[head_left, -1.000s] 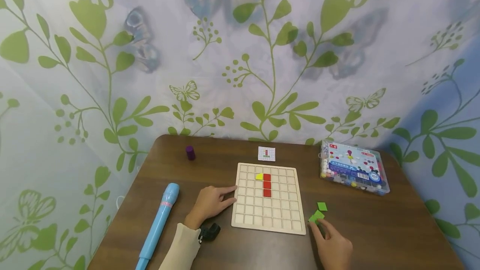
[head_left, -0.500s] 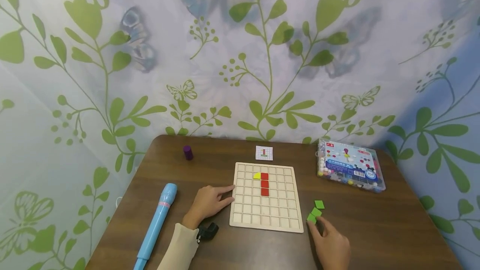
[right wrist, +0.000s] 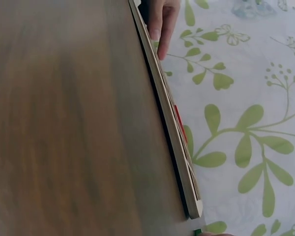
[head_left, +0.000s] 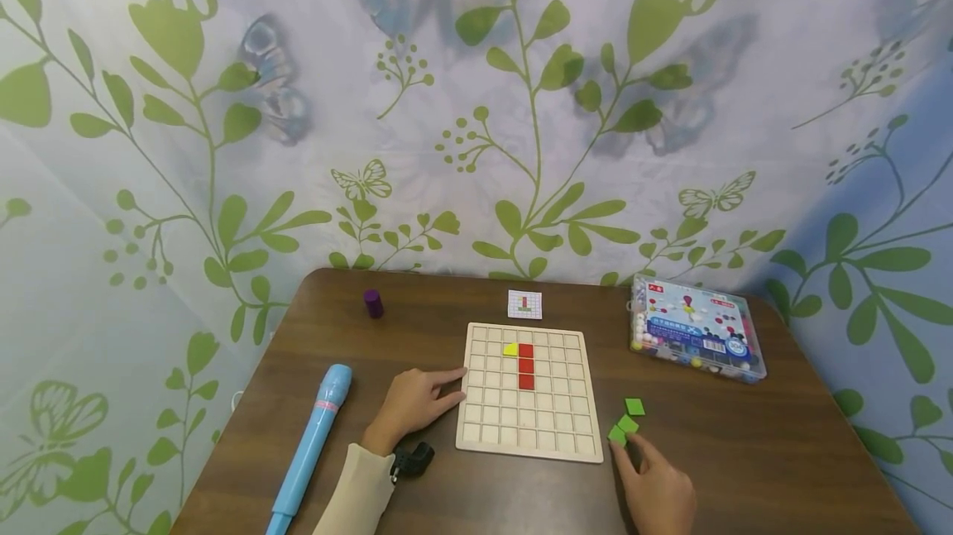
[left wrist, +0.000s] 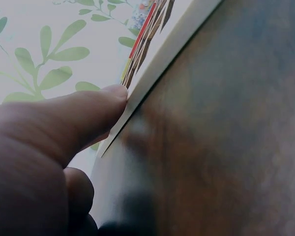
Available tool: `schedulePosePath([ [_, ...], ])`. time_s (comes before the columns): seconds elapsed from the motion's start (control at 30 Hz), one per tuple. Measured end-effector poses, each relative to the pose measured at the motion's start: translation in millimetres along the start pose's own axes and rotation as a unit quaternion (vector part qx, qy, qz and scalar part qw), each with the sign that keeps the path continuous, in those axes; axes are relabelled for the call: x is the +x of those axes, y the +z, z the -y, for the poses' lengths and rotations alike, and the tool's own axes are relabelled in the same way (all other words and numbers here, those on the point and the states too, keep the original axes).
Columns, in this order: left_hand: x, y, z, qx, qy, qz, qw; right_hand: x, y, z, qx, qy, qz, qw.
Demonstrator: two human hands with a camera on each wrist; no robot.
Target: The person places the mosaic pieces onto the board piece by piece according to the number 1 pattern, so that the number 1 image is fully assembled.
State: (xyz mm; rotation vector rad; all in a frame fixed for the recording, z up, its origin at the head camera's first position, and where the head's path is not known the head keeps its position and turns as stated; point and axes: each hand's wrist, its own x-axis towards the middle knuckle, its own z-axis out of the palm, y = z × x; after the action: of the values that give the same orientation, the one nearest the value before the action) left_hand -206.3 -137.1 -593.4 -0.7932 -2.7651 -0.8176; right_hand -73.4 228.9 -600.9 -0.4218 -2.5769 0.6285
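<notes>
My left hand [head_left: 417,400] lies by the left edge of a square wooden grid board [head_left: 529,454], index finger and thumb extended to its rim. In the left wrist view a fingertip [left wrist: 115,93] meets that rim. Three red square tiles [head_left: 526,365] form a column in the board's upper middle, with a yellow quarter-round tile [head_left: 510,349] left of the top one. Right of the board, my right hand [head_left: 658,485] pinches the nearest green square tile [head_left: 617,436] between thumb and fingers. Two more green tiles [head_left: 634,407] lie just beyond it.
A small printed pattern card [head_left: 524,304] lies behind the board. At the back right stands a clear plastic box [head_left: 696,328] of coloured pieces. A purple cylinder [head_left: 374,303] is at the back left, and a long light-blue microphone-shaped stick [head_left: 313,444] lies at the left.
The green tiles by my right hand have spread apart a little; the nearer two overlapped more before. My left hand stays at the board's edge. The whole head view has shifted slightly.
</notes>
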Motion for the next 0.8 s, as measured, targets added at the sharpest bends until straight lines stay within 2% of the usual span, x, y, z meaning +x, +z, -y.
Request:
schedulePosePath([
  [0.3,0.2,-1.2,-0.4,-0.004,-0.002,0.002,1.0000,-8.0,-0.1,1.6,-0.016,-0.008,-0.012,1.000],
  [0.57,-0.2,-0.8,-1.0,0.001,-0.003,0.003,1.0000,-9.2,1.3,-2.6,-0.003,-0.016,-0.033,0.999],
  [0.67,-0.2,-0.6,-1.0,0.001,-0.001,0.002,1.0000,-8.3,0.9,-2.3,-0.004,-0.005,-0.019,1.000],
  [0.8,0.2,-0.2,-1.1,0.003,-0.002,0.001,1.0000,-7.2,-0.7,-0.7,-0.007,0.018,0.020,1.000],
])
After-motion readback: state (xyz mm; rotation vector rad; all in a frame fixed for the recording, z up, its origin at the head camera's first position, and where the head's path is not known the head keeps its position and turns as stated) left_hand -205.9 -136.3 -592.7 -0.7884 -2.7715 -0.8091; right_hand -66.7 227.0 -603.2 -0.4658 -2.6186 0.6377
